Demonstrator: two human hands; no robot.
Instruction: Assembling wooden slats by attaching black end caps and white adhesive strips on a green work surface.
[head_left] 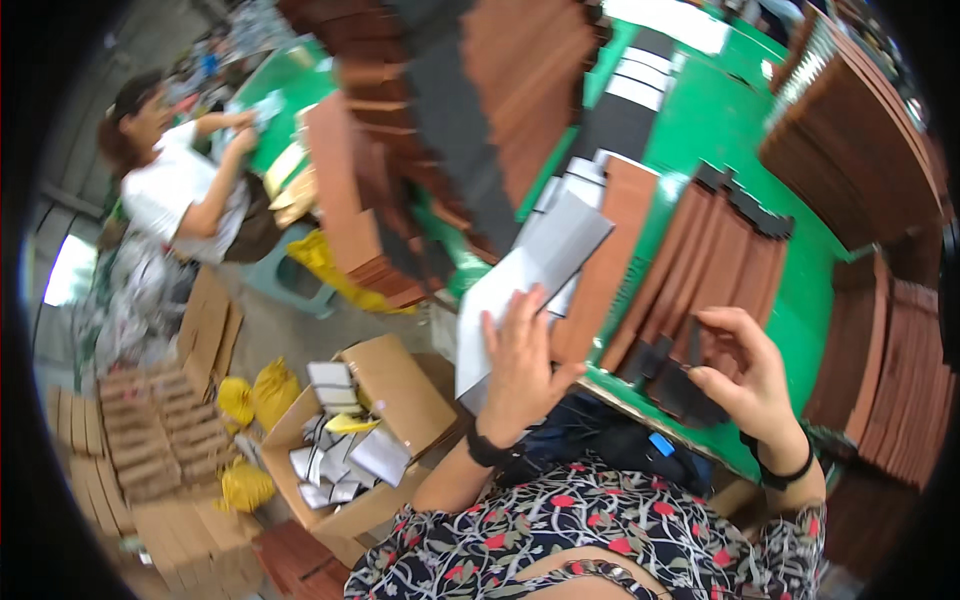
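My left hand (pixel 520 365) lies with its fingers stretched out on a white sheet with a grey panel (pixel 565 245). The sheet overhangs the table's near edge, beside a flat brown piece (pixel 605 260). My right hand (pixel 745 370) is curled, with a small dark piece (pixel 695 343) between thumb and forefinger; its full shape cannot be made out. Just left of that hand, overlapping brown strips with black ends (pixel 720 260) lie fanned on the green table (pixel 810 290). A black band circles each wrist.
Tall brown stacks (pixel 530 90) stand at the far side, with more stacks (pixel 850 140) at the right. On the floor at left, an open carton (pixel 400 390) holds white-and-black pieces, near yellow bags (pixel 275 390) and cardboard (pixel 155 430). A seated person (pixel 190 180) works at far left.
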